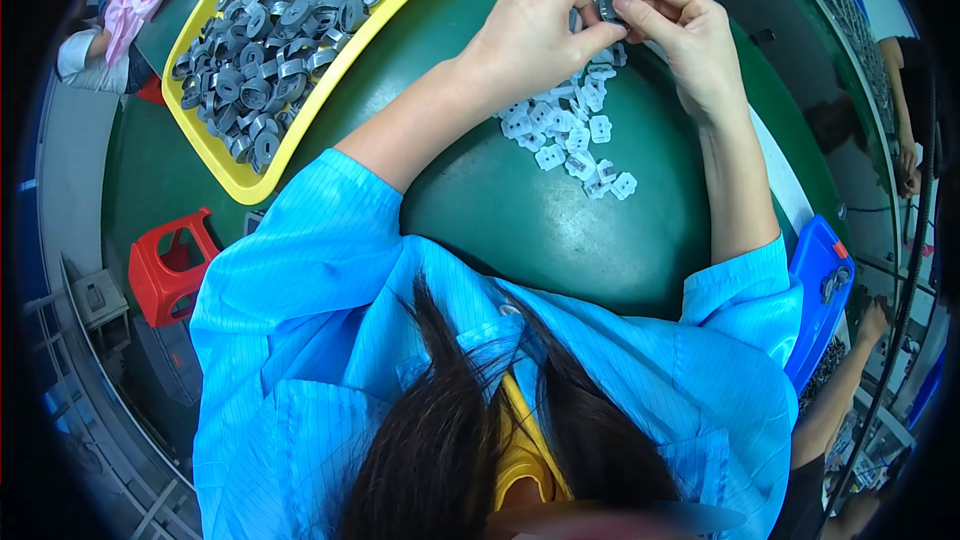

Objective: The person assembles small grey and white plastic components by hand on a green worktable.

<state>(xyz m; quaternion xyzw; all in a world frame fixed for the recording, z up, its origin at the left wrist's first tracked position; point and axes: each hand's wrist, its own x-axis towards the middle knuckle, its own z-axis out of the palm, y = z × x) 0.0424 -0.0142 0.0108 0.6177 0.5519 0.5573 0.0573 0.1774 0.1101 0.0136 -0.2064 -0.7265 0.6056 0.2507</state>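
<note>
1. Hair and blue smock [300,340] are filling the bottom of the view, nearest the lens; both forearms are running up from it over the green table [520,230].
2. I am holding the left hand [535,25] curled, thumb and fingertips pinching toward the right hand at the top centre.
3. I am keeping the right hand [685,30] curled too, fingertips meeting the left ones around one small grey part [608,6].
4. Both hands are gripping that part together, raised just above the table; whether a second piece is pressed against it I cannot tell, since fingers are covering most of it.
5. White clips [575,135] are lying in a loose pile on the table, just below the hands and between the wrists.
6. Yellow tray [220,175] is sitting to the left, well apart from the hands, heaped with grey parts [255,70] of the same kind.
7. Step, as I judge it: fitting or checking a single grey part held at the fingertips, mid-assembly, with many still waiting.
8. Next move, I judge, is calling for a steady two-finger pinch, careful alignment, and a hand freed to reach the clip pile without scattering it.
9. Red stool [170,265] and blue bin [815,290] are standing off to the sides, untouched.
</note>
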